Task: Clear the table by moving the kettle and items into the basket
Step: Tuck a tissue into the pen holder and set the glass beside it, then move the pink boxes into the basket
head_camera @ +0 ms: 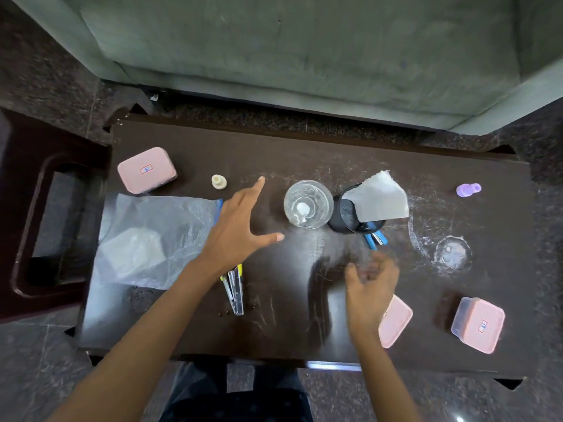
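A grey-green sofa (304,41) fills the top of the view, its front edge running from left to right. Below and around it lies a dark speckled stone floor (45,71) with faint pale tile lines. At the left edge stands a dark brown stool (18,239) with a rectangular opening in its top.

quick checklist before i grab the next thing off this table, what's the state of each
1. Left hand free: ok, open and holds nothing.
2. Right hand free: cannot tell, blurred.
3. Glass bowl reachable: ok, nothing between it and the left hand.
4. Black cup stable: not ok, a paper lies over its rim.
5. Basket in view: not ok, not visible.
6. Kettle in view: not ok, none seen.
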`<state>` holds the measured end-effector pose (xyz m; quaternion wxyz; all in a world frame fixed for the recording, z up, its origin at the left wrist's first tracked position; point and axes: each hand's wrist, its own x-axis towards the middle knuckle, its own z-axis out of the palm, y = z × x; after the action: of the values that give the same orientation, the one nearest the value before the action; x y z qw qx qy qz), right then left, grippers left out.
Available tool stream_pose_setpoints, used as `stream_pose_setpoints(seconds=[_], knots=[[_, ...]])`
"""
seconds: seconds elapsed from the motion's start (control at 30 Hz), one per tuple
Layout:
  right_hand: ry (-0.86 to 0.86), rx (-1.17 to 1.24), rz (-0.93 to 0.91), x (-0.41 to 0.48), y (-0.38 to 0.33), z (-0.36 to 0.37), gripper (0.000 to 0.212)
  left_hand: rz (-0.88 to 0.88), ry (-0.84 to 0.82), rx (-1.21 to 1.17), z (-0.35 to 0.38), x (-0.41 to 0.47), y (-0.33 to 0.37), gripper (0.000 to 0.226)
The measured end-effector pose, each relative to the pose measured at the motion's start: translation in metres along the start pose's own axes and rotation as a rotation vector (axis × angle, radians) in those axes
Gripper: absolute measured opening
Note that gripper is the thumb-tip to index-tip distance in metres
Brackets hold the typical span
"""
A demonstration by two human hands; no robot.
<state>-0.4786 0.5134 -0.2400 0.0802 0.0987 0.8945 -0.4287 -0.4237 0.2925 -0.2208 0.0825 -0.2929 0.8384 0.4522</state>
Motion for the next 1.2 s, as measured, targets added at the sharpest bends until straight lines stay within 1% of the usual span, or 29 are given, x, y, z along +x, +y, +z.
stream_pose_setpoints(seconds=[0.03,0.07,0.13,0.17,0.2,0.27,0.3,0.33,0.4,0.43,0.5,0.53,0.63,0.73,0.83,0.9,0.97,1.0,1.03,1.1,1.13,1.2], knots=[[-0.017,-0.032,-0.030,-0.017,0.002,0.006,0.029,0.010,0.039,0.003,-0.008,-0.001,-0.008,0.090],[-0.058,-0.024,-0.059,-0.034,0.005,0.014,0.021,0.029,0.100,0.021,-0.017,0.000,-0.015,0.078],[-0.175,-0.005,-0.106,-0.066,0.000,0.034,0.016,0.053,0.260,0.087,-0.039,0.003,-0.035,0.055],[-0.223,-0.016,-0.118,-0.081,-0.004,0.045,0.016,0.041,0.343,0.124,-0.052,0.006,-0.046,0.049],[-0.255,-0.030,-0.127,-0.090,-0.007,0.054,0.018,0.001,0.417,0.160,-0.061,0.012,-0.054,0.048],[-0.287,-0.058,-0.121,-0.105,-0.010,0.073,0.021,-0.140,0.519,0.237,-0.082,0.023,-0.072,0.054],[-0.289,-0.068,-0.122,-0.110,-0.012,0.080,0.021,-0.211,0.522,0.282,-0.089,0.030,-0.078,0.062],[-0.292,-0.076,-0.128,-0.117,-0.015,0.088,0.020,-0.276,0.492,0.332,-0.097,0.036,-0.086,0.072],[-0.287,-0.089,-0.134,-0.125,-0.021,0.097,0.020,-0.375,0.378,0.451,-0.104,0.047,-0.096,0.089],[-0.276,-0.096,-0.143,-0.129,-0.023,0.101,0.020,-0.417,0.318,0.491,-0.106,0.050,-0.101,0.094],[-0.261,-0.111,-0.132,-0.133,-0.026,0.106,0.020,-0.484,0.243,0.511,-0.107,0.055,-0.108,0.096],[-0.249,-0.122,-0.121,-0.133,-0.026,0.106,0.020,-0.499,0.234,0.525,-0.107,0.054,-0.111,0.095],[-0.195,-0.148,-0.129,-0.133,-0.025,0.105,0.022,-0.439,0.303,0.609,-0.109,0.047,-0.114,0.082],[-0.141,-0.161,-0.187,-0.130,-0.023,0.093,0.026,-0.364,0.423,0.563,-0.107,0.032,-0.097,0.076],[-0.071,-0.188,-0.240,-0.119,-0.019,0.068,0.031,-0.231,0.500,0.496,-0.088,0.004,-0.059,0.073],[0.012,-0.245,-0.259,-0.106,-0.012,0.050,0.028,-0.148,0.476,0.456,-0.065,-0.024,-0.033,0.075],[0.111,-0.311,-0.276,-0.090,-0.003,0.029,0.027,-0.076,0.376,0.445,-0.034,-0.051,-0.008,0.079],[0.150,-0.356,-0.267,-0.082,0.003,0.017,0.030,-0.043,0.315,0.429,-0.015,-0.062,0.003,0.080],[0.176,-0.413,-0.237,-0.075,0.006,0.008,0.036,-0.020,0.258,0.409,0.001,-0.071,0.011,0.082],[0.168,-0.570,-0.107,-0.061,0.014,-0.013,0.054,0.018,0.168,0.403,0.031,-0.080,0.027,0.083],[0.105,-0.660,-0.018,-0.053,0.017,-0.022,0.067,0.034,0.144,0.411,0.043,-0.082,0.033,0.082],[-0.096,-0.824,0.138,-0.041,0.029,-0.037,0.097,0.068,0.105,0.407,0.060,-0.083,0.047,0.081]])
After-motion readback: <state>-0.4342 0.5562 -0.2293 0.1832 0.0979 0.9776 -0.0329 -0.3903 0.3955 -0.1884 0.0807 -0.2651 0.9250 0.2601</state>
